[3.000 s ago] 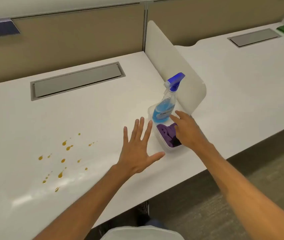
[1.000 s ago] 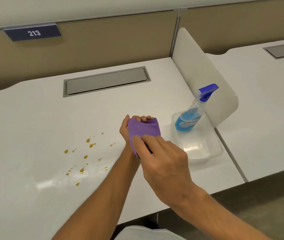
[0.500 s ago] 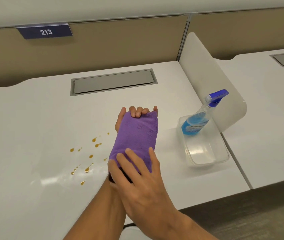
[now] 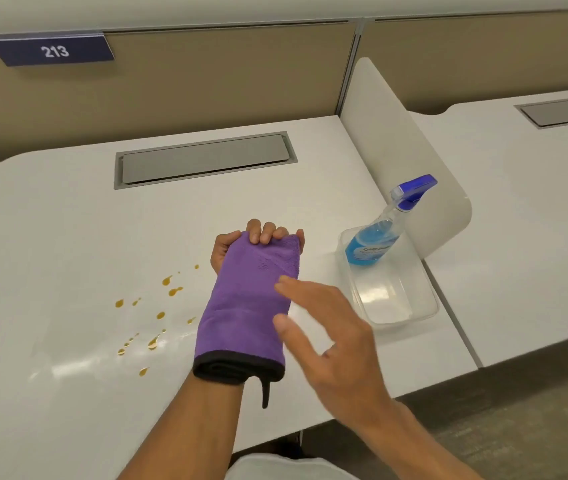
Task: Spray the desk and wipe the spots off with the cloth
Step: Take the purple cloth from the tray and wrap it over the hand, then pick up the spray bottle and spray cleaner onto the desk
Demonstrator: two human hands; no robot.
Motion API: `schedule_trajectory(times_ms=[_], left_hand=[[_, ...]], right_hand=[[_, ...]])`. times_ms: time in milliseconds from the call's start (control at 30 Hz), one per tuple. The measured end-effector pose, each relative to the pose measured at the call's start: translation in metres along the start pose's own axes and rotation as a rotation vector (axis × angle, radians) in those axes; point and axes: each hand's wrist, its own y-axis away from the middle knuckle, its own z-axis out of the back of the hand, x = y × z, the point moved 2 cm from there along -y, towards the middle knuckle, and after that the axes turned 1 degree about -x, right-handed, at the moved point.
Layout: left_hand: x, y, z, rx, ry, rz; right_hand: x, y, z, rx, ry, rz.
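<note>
Starting far left, one dark blue plaque reading 213 [image 4: 51, 50] is mounted on the tan partition wall [image 4: 206, 81]. Below that there's a big stretch of bare white desk top [image 4: 50, 237], so lots of open room on the left and far side. One grey rectangular cable hatch [image 4: 205, 160] sits flush toward the far edge.

Then the amber-brown droplet spots [image 4: 157, 315]: I count roughly a dozen, scattered in a loose diagonal patch just left of the cloth, not wiped.

In the middle, one purple microfibre cloth with a black hem [image 4: 247, 306] is draped over the back of the left hand [image 4: 221, 252], fingertips curled over its far edge and pinching it. The right hand [image 4: 334, 337] hovers just beside the cloth, fingers spread loosely, gripping nothing.

To the right, one clear plastic rectangular tub [image 4: 424, 306] holds one clear spray bottle of blue liquid with a blue trigger head [image 4: 376, 242], leaning against the white rounded divider panel [image 4: 396, 140]. The tub sits close to the desk's right seam, near edge not far off.
</note>
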Motion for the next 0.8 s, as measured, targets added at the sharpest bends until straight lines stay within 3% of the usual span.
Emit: schedule_trajectory(times_ms=[133, 233, 300, 500, 667, 800], left_hand=[[0.002, -0.008, 0.008, 0.038, 0.074, 0.066], [0.001, -0.010, 0.007, 0.114, 0.057, 0.081], [0.001, -0.010, 0.007, 0.139, 0.048, 0.073], [0.003, -0.012, 0.007, 0.072, 0.069, 0.052], [0.005, -0.010, 0.006, 0.033, 0.080, 0.024], [0.001, -0.011, 0.005, 0.008, 0.084, 0.010]], right_hand=[[-0.059, -0.034, 0.055, -0.431, -0.052, -0.283], [-0.105, -0.063, 0.091, -0.595, -0.033, -0.414], [-0.128, -0.086, 0.107, -0.528, -0.044, -0.444], [-0.150, -0.141, 0.129, -0.088, -0.219, -0.340], [-0.152, -0.153, 0.141, -0.030, -0.132, -0.301], [-0.146, -0.149, 0.146, -0.108, -0.117, -0.230]])
